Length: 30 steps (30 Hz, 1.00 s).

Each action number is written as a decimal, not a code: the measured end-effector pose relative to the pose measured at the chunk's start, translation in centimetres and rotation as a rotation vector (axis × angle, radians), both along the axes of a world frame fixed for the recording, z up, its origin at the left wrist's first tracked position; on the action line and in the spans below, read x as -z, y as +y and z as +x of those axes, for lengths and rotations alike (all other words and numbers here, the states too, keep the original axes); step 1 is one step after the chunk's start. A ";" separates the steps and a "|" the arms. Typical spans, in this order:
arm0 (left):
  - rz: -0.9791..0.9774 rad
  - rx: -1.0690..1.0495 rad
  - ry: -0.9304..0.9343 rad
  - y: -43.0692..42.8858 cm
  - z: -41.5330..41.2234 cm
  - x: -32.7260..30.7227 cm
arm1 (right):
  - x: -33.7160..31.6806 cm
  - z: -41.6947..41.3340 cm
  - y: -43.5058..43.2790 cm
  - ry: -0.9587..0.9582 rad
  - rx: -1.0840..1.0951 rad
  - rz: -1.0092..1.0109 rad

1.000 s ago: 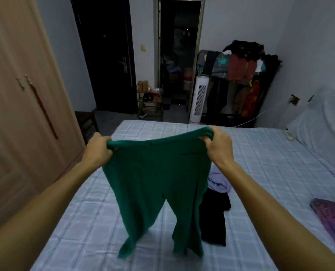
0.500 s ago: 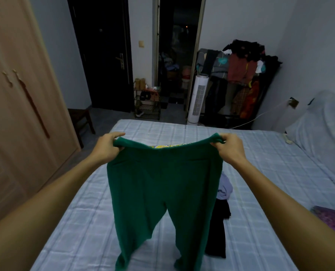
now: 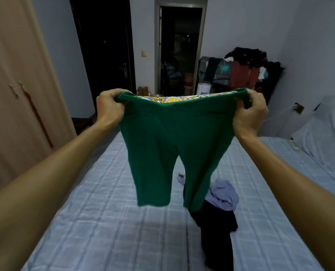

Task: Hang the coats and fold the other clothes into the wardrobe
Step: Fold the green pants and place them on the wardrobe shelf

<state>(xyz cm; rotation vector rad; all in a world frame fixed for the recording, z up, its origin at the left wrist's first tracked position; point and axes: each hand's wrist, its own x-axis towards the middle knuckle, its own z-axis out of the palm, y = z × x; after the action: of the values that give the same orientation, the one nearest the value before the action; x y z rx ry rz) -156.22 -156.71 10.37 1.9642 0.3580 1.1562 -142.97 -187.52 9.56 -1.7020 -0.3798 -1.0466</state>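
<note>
Green trousers (image 3: 174,137) hang in the air over the bed, stretched out by the waistband, with a yellow and blue patterned lining showing at the top. My left hand (image 3: 110,105) grips the waistband's left end and my right hand (image 3: 250,112) grips its right end. Both legs dangle clear of the bed. On the checked bedsheet (image 3: 104,222) below lie a crumpled lilac garment (image 3: 224,194) and a black garment (image 3: 217,237). The wardrobe (image 3: 16,94) stands at the left with its doors closed.
A loaded clothes rack (image 3: 243,69) stands at the back right beside a white tower fan (image 3: 202,88). A dark closed door (image 3: 108,45) and an open doorway (image 3: 180,49) are at the far wall. A pillow (image 3: 323,130) lies at the bed's right end.
Both hands have lifted the green trousers higher, so the legs that brushed the bed now hang free. The waistband is pulled wider and the lining shows.
</note>
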 end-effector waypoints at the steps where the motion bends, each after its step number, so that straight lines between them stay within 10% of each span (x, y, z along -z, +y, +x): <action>1: -0.011 0.027 -0.013 -0.7 -1.1 0.2 | 0.5 -1.1 -0.6 -0.002 -0.011 0.035; 9: -0.100 0.148 0.256 -5.6 -12.4 14.1 | 14.5 -14.3 -8.0 0.015 -0.109 -0.093; 19: -0.245 0.117 0.863 -12.9 -30.2 37.4 | 38.8 -32.3 -17.3 0.727 -0.289 -0.480; 30: 0.074 0.371 1.336 -14.5 -44.9 52.2 | 51.4 -47.0 -19.7 0.941 -0.409 -0.888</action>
<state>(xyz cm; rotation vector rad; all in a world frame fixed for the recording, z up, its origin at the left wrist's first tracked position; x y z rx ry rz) -201.08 -171.24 -41.86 2.4670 0.5637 -0.5146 -189.99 -207.21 -41.80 -2.5085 -0.5642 0.3607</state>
